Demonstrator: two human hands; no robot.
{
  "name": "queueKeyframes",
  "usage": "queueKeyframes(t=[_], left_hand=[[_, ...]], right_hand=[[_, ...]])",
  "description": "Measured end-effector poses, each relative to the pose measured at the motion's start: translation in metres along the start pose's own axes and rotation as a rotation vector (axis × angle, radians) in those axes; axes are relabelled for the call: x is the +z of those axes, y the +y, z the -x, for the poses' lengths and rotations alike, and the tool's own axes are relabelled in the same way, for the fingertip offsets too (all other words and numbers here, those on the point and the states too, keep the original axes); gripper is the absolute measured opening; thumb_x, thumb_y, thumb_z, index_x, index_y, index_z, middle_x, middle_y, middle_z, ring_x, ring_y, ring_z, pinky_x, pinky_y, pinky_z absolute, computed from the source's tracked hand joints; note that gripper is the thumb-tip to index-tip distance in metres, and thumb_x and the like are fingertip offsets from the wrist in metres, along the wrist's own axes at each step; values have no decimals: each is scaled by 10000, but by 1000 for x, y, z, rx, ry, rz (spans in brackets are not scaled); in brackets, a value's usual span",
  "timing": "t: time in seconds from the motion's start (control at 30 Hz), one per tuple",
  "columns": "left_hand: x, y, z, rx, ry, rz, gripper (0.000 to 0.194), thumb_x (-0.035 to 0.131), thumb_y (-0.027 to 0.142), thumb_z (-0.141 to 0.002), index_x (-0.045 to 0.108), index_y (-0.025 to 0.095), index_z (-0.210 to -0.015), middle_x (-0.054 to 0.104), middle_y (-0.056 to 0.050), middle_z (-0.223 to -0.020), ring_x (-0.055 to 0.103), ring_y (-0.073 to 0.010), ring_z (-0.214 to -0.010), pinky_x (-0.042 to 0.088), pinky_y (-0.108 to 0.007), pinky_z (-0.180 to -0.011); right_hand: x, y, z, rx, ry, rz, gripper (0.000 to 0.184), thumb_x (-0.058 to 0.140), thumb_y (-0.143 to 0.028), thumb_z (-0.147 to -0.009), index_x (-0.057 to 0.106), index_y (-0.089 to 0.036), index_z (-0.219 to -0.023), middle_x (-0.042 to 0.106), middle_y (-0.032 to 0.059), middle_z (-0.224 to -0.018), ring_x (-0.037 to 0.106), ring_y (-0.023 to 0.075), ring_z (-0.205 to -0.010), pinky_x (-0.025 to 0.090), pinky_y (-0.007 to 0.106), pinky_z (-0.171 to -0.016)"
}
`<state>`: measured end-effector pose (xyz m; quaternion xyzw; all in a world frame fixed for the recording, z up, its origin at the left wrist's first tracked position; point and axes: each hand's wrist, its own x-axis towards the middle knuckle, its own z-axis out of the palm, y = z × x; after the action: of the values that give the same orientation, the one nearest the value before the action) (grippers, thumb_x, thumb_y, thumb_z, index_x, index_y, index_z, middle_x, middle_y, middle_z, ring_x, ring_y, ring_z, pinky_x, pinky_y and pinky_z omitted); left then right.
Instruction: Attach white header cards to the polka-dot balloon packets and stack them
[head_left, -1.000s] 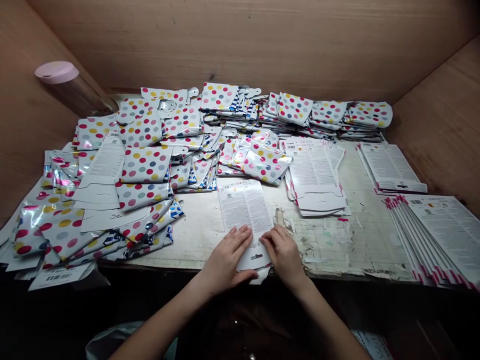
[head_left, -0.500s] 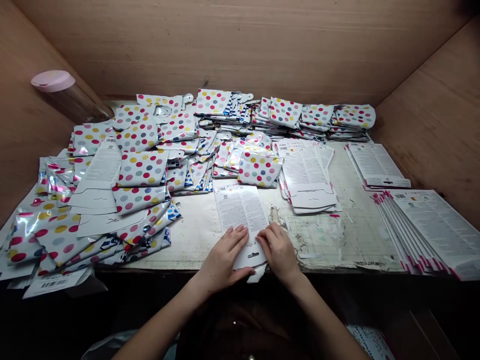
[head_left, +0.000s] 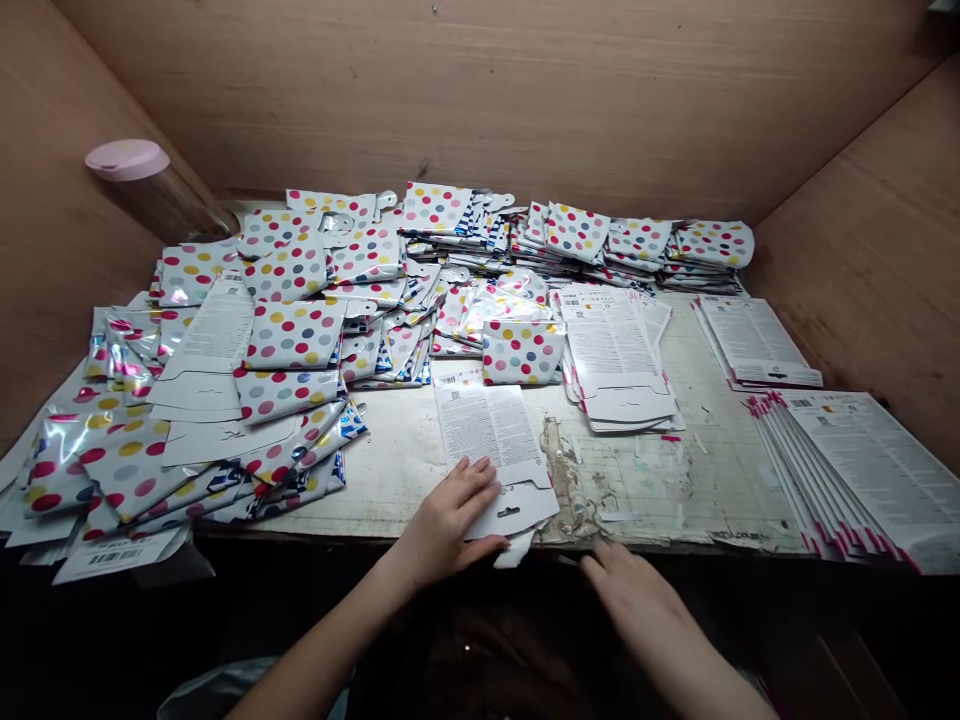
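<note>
A white printed card (head_left: 487, 440) with a slotted hang tab lies flat on the worn table, near its front edge. My left hand (head_left: 450, 518) rests on the card's lower left part, fingers apart, pinning it down. My right hand (head_left: 634, 597) is off the card, below the table's front edge, and holds nothing I can see. A polka-dot foil pouch (head_left: 523, 351) lies just beyond the card. A small white paper scrap (head_left: 516, 550) pokes out past the table edge under the card.
Heaps of polka-dot foil pouches (head_left: 292, 335) cover the table's left and back. Stacks of printed cards (head_left: 855, 470) lie at the right. A pink-lidded clear jar (head_left: 146, 185) stands at back left. Plywood walls (head_left: 480, 90) enclose the table on three sides.
My right hand has left the card and moved down and right past the table's front edge. My left hand stays on the card.
</note>
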<state>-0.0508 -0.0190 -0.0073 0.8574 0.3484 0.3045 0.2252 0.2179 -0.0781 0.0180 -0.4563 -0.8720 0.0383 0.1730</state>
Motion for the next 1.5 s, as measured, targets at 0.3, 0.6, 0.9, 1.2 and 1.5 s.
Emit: queueKeyframes(t=[0.3,0.6,0.9,1.2,1.5], left_hand=[[-4,11,5,-86,116,-165,142,515,172,-931,650,186,-975,705,-44,-905,662,-180,-954,547,-368,-903],[-12,14,-10,-749,233,-466,412,696,454,-783,554,134,-1000,567,-105,-934,541,-289,-891,486,-420,-742],[-38,28,-21,-1019,-24,224,396,518,550,-834,598,188,-695,583,-31,-628,536,-220,-652,439,-358,-716],[-83,18,-55,-815,298,581,525,408,654,-869,611,178,-780,538,-1,-659,471,-142,-591,395,-254,-560],[-19,23,-71,-586,-47,241,282,499,470,-901,570,215,-1000,631,-66,-966,604,-210,-863,498,-337,-746]], right_hand=[[18,0,-75,-2,-33,-401,154,494,-209,-943,637,-213,-997,597,69,-882,533,218,-860,475,366,-753],[53,-14,-84,339,190,-331,89,558,-215,-909,644,-211,-933,554,71,-918,516,216,-860,457,357,-756],[44,-41,-85,96,240,92,303,583,-247,-889,636,-122,-1160,663,140,-1103,518,305,-1025,416,444,-830],[-60,62,-64,193,817,40,239,525,-217,-932,661,-234,-1127,701,72,-884,603,226,-791,471,373,-724],[-115,296,-72,854,-212,606,326,420,-150,-893,702,-113,-1053,672,197,-959,561,315,-994,447,416,-798]])
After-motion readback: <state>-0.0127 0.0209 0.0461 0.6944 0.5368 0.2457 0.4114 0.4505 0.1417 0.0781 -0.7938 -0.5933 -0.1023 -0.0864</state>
